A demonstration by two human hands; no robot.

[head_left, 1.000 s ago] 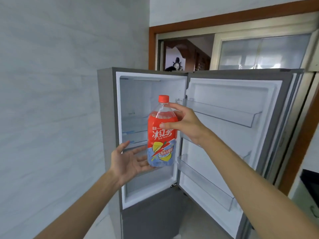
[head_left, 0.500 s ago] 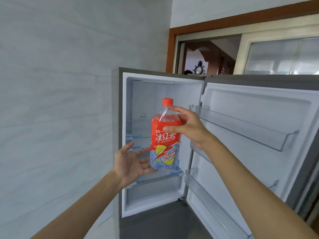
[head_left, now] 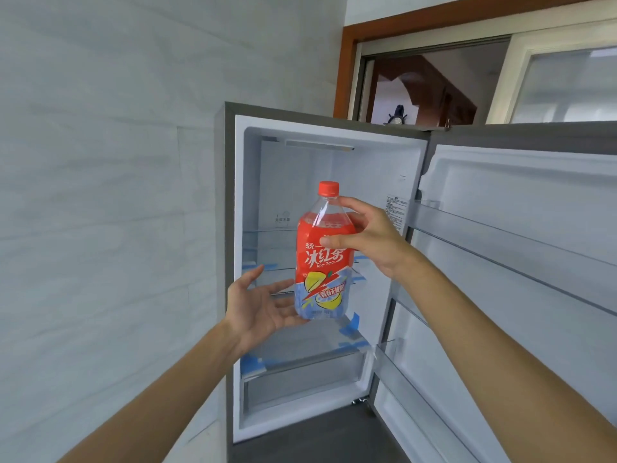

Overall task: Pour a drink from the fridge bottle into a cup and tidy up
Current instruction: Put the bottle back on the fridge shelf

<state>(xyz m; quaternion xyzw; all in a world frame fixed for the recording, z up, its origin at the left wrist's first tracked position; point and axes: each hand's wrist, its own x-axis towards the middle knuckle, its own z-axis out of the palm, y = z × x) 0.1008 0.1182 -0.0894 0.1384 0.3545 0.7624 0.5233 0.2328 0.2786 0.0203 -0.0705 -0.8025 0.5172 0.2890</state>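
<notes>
Head view: right hand (head_left: 370, 238) pinching the capped bottle (head_left: 322, 259) at its shoulder, keeping it upright; below that grip, left hand (head_left: 258, 305) spread, likely steadying its base before the open fridge (head_left: 374, 155).

Open fridge, its mouth partly blocked by a held bottle

The grey fridge with a white interior (head_left: 374, 168) stands open; above its glass shelves (head_left: 267, 231) the top space is free. The red-capped ice-tea bottle with a red and blue label (head_left: 322, 259), the right hand (head_left: 365, 238) and the left hand (head_left: 258, 305) fill the middle of the opening. The open white-lined door with clear racks (head_left: 521, 248) closes off the right, the pale tiled wall (head_left: 107, 195) the left.
</notes>
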